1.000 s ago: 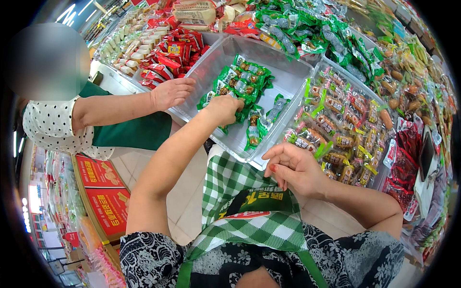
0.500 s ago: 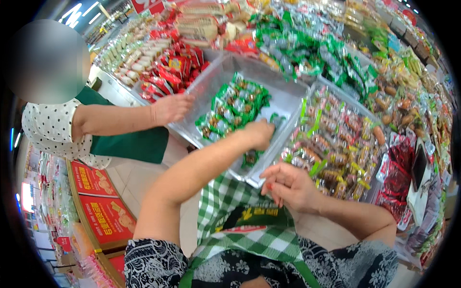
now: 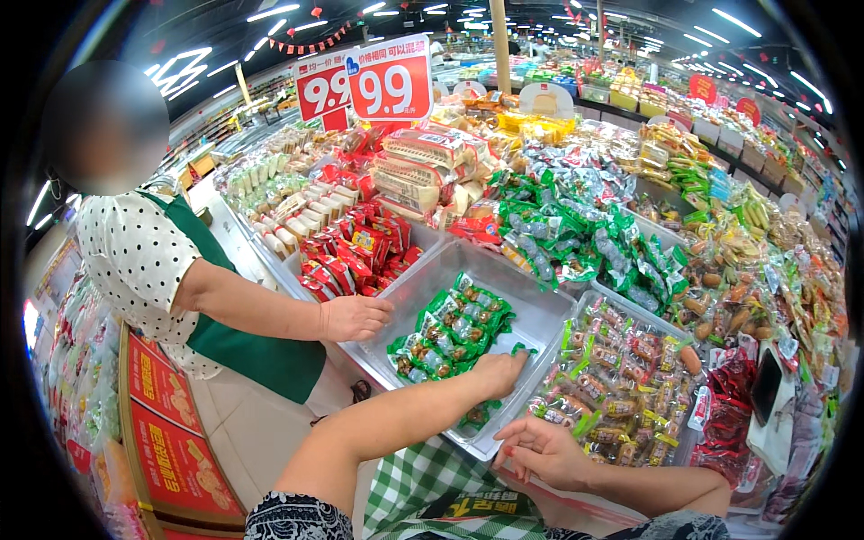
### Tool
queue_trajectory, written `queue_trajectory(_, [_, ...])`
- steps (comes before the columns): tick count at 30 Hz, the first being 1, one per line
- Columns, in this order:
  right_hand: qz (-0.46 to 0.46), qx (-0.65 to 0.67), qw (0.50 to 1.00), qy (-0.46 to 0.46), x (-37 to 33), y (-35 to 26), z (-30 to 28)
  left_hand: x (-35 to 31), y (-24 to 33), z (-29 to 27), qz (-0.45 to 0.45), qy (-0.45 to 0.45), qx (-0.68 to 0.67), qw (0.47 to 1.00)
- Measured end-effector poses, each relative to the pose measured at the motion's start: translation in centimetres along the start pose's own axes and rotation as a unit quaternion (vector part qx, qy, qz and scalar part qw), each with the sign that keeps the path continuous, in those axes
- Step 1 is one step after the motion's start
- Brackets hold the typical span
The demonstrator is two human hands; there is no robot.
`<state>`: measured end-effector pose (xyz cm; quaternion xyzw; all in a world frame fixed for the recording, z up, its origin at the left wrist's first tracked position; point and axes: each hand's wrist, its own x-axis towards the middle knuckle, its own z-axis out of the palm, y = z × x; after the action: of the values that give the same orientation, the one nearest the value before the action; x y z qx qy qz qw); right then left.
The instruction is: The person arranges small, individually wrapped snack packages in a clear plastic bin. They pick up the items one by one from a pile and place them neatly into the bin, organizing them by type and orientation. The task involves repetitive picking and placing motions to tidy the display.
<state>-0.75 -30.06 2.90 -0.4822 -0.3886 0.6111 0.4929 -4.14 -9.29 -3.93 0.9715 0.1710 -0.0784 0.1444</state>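
Observation:
My left hand [image 3: 500, 374] reaches into a grey metal tray [image 3: 409, 292], its fingers closed on a small green packet [image 3: 522, 351] that they partly hide. Beside it in the tray lie several green-wrapped snack packets [image 3: 450, 335] packed in rows, and a few more show below my wrist. My right hand [image 3: 545, 450] hovers at the tray's near right corner, loosely bent with fingers apart and nothing visible in it. Close to that hand is a bin of clear-wrapped snacks [image 3: 621, 387] with yellow and brown pieces.
At the left a person in a green apron rests a hand [image 3: 356, 318] on the tray's left rim. Red packets [image 3: 360, 247] lie behind it, a green packet heap [image 3: 576, 229] behind right. Red-and-white signs [image 3: 391, 79] stand farther back. A dark phone [image 3: 768, 385] lies at the right.
The view has tilted up, showing more of the shop behind. Both my hands stay at nearly the same places by the tray. The other person's hand remains at the left rim.

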Motion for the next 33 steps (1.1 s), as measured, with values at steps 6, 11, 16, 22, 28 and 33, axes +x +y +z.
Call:
queue_trajectory(6, [-0.016, -0.006, 1.0, -0.013, -0.1, -0.1, 0.4, 0.2, -0.3, -0.7, -0.014, -0.022, -0.011, 1.0])
queue_trajectory(11, [-0.051, -0.033, 0.996, -0.061, -0.3, -0.5, 0.8, 0.1, -0.6, -2.8, -0.048, 0.052, -0.091, 0.993])
queue_trajectory(16, [-0.089, -0.129, 0.985, -0.068, -0.4, -1.1, 1.1, -0.6, -2.0, -4.7, -0.029, 0.135, -0.541, 0.829])
queue_trajectory(22, [-0.121, -0.222, 0.967, 0.035, 1.1, -5.8, 2.2, -7.2, -4.8, -7.3, 0.074, 0.064, -0.783, 0.614])
queue_trajectory(28, [-0.265, -0.312, 0.882, 0.234, 9.4, -9.0, -1.7, -9.4, -6.0, -6.6, 0.084, 0.084, -0.79, 0.602])
queue_trajectory(33, [-0.133, -0.31, 0.921, 0.194, 16.9, -8.9, -3.8, -8.8, -7.5, -6.5, 0.083, 0.139, -0.742, 0.651])
